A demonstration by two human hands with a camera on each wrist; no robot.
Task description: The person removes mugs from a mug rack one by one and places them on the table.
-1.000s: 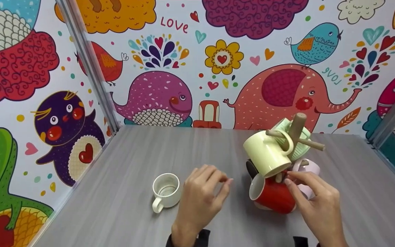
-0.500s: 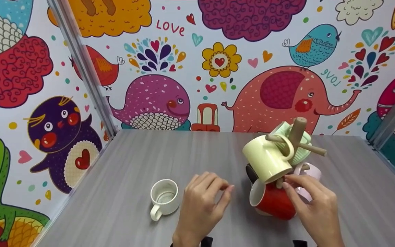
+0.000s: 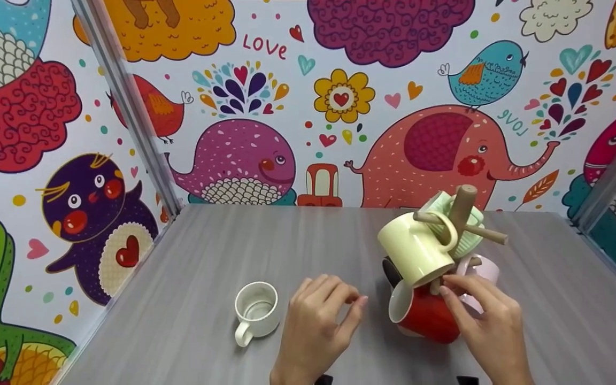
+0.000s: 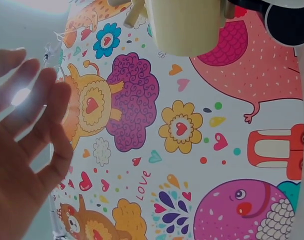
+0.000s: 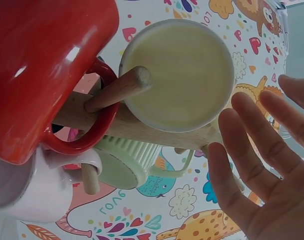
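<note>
A wooden mug tree (image 3: 463, 206) stands right of centre with several mugs on its pegs. The red mug (image 3: 428, 315) hangs tilted low at the front, its handle round a peg (image 5: 119, 90). Above it hangs the pale yellow mug (image 3: 415, 248). My right hand (image 3: 487, 315) is beside the red mug's peg in the head view; the right wrist view shows its fingers (image 5: 244, 145) spread, holding nothing. My left hand (image 3: 321, 323), loosely curved and holding nothing, is between the tree and a white mug (image 3: 257, 310) upright on the table.
Behind the yellow mug hangs a light green ribbed mug (image 5: 124, 162). A pale pink mug (image 3: 484, 272) hangs at the tree's right side, and a black one (image 3: 391, 271) shows at its left. Printed walls (image 3: 335, 139) enclose the grey table (image 3: 286, 240) at the back and sides.
The head view has shifted slightly, so the scene sits a little lower. Both hands stay nearly where they were, and the mugs keep their places on the tree.
</note>
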